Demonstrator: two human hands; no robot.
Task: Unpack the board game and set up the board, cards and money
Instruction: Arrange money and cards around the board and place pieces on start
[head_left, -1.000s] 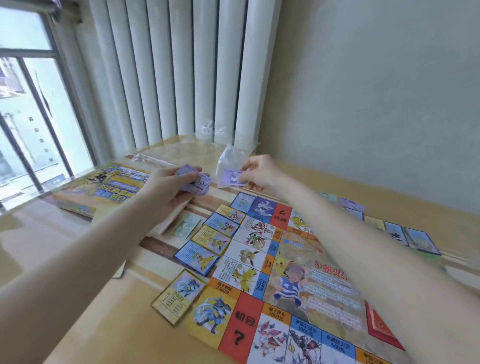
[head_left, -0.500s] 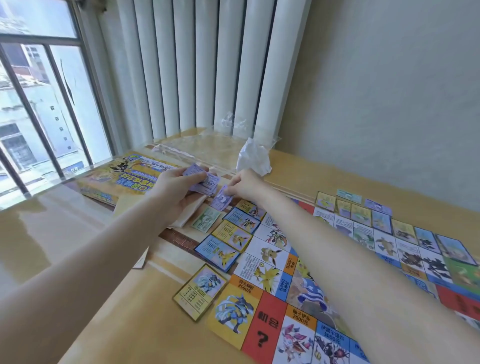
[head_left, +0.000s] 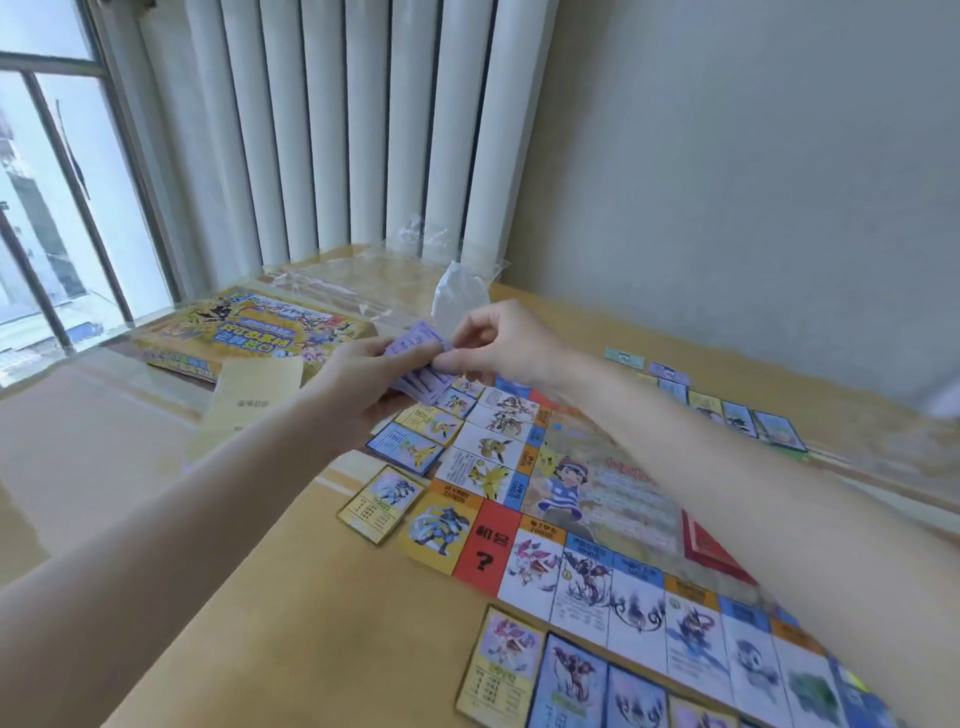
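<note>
Board (head_left: 597, 499) is unfolded and lies flat on the table (head_left: 249, 597), filling the view from centre out toward 4 o'clock; that step reads as done. Property cards are laid around its edges: one yellow-bordered card (head_left: 382, 503) just off the board's near-left corner at about 8 o'clock from the board's centre, a row of cards (head_left: 582, 680) along the near edge at 6 o'clock, another row (head_left: 737, 415) past the far edge at 2 o'clock, and two cards (head_left: 415, 441) along the left edge toward 10 o'clock. Card layout looks well advanced, though whether every card is out cannot be told. Money is the open item. Left hand (head_left: 363, 384) curls round a fanned stack of purple notes (head_left: 421, 364), held above the board's far-left corner at 11 o'clock; right hand (head_left: 498, 343) pinches the top note of that stack between thumb and fingers, apparently peeling or counting it off. Two small notes (head_left: 647, 364) lie on the table at 1 o'clock. The game box (head_left: 249, 332) sits at 10 o'clock by the window, a beige sheet (head_left: 249, 405) in front of it, crumpled clear plastic wrapping (head_left: 384, 280) behind. Judgement: money sorting partly done, remaining denominations not visible.
</note>
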